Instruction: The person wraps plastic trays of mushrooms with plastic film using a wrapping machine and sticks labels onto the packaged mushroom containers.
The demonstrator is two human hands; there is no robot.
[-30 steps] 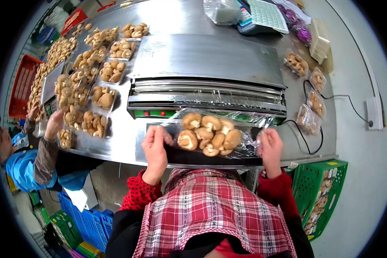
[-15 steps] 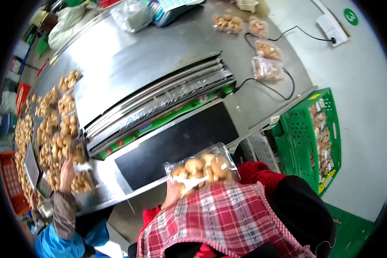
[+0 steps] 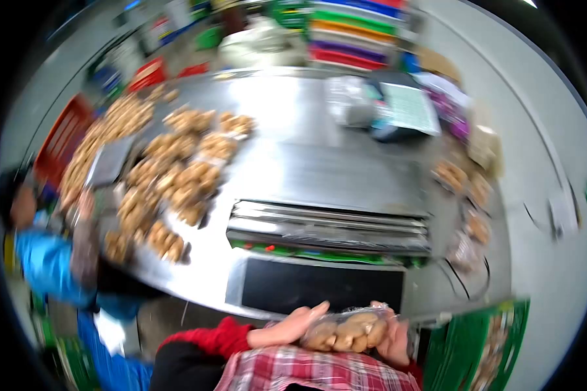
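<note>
A film-wrapped pack of mushrooms (image 3: 347, 333) is held close against the checked apron, low in the view. My left hand (image 3: 290, 326) lies at its left side, fingers stretched out and pointing right, with fingertips near the top of the pack. At the pack's right end my right hand (image 3: 392, 339) is wrapped round it. Just beyond the pack is a black plate (image 3: 323, 288) at the table's front edge. Behind that stands the wrapping machine (image 3: 329, 228) with its metal rollers and green front.
Open trays of mushrooms (image 3: 189, 179) and a loose heap (image 3: 104, 137) cover the left side, where a co-worker in blue (image 3: 52, 260) reaches in. Wrapped packs (image 3: 466, 241) and a cable lie right. A green crate (image 3: 463, 352) stands below right.
The mushroom pack, spread in film between both hands one second ago, is now wrapped and drawn in to the apron. The view has swung right and back. My right hand shows again.
</note>
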